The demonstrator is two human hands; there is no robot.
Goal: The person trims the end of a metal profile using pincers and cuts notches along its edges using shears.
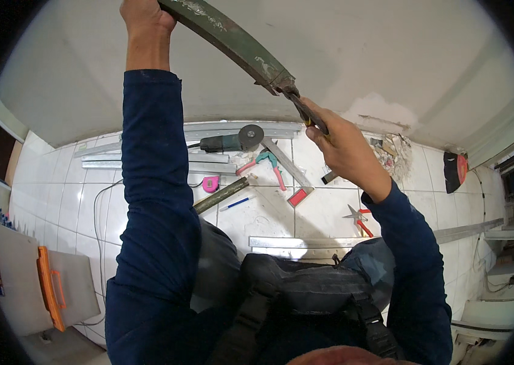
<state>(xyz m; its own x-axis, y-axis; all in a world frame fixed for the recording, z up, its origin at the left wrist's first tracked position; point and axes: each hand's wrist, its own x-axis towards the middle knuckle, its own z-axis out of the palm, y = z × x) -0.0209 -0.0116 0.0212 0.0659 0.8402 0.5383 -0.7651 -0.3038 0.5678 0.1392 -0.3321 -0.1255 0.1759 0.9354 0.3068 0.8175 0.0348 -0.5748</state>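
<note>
My left hand [147,21] grips the far end of a long green, scuffed metal strip [220,39], raised in front of a pale wall. My right hand [336,143] is closed on a dark hand tool [308,109], apparently pliers, whose head meets the strip's lower right end. On the tiled floor below lie an angle grinder [226,143] with a dark disc, a square with a red handle [298,196], pink-and-teal pliers [266,159], a pink tape measure [210,184], a blue pen [234,203] and a short green piece [214,198].
Silver metal channels [296,241] lie near my knees and along the wall [360,48]. Red-handled snips [359,220] and rubble [393,155] are at right, with a red-and-black object [454,170]. A grey box with orange handle [74,289], cables, and cluttered right-hand edges surround me.
</note>
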